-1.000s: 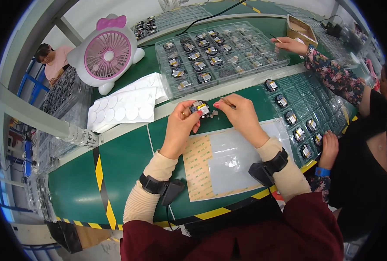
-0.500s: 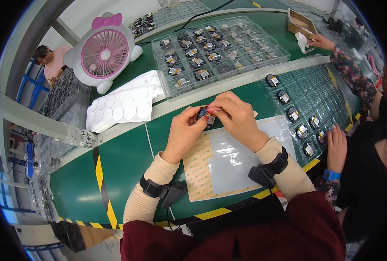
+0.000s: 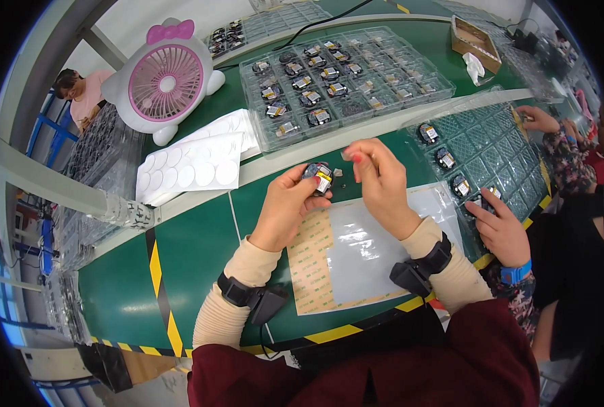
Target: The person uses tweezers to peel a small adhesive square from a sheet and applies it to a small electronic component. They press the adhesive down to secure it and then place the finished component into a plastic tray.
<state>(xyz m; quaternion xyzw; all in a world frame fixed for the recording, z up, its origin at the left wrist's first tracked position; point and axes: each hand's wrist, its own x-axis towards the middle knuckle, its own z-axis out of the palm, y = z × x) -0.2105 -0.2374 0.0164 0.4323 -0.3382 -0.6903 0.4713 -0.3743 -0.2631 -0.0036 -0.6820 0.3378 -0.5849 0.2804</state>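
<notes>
My left hand (image 3: pixel 285 207) grips a round black electronic module (image 3: pixel 317 178) with a silver and yellow labelled part on its face, thumb across its edge. Just right of it, my right hand (image 3: pixel 380 176) is raised with thumb and forefinger pinched together. Whatever lies at its fingertips is too small to make out. Small pale scraps (image 3: pixel 338 173) lie on the green table between the hands. Below my hands are a cream printed backing sheet (image 3: pixel 308 271) and a glossy translucent sheet (image 3: pixel 369 251).
A clear tray (image 3: pixel 261 139) of similar modules stands beyond a pale rail. Another tray (image 3: pixel 519 146) lies right, with a co-worker's hand (image 3: pixel 502 230) over its modules. White sheets with round stickers (image 3: pixel 193 169) and a pink-and-white fan (image 3: pixel 166 88) stand left. A cardboard box (image 3: pixel 475 41) is far right.
My right hand has pulled away from the module, to the right, leaving its face in view. The co-worker's near hand has moved onto the tray, and the other has left the white tissue.
</notes>
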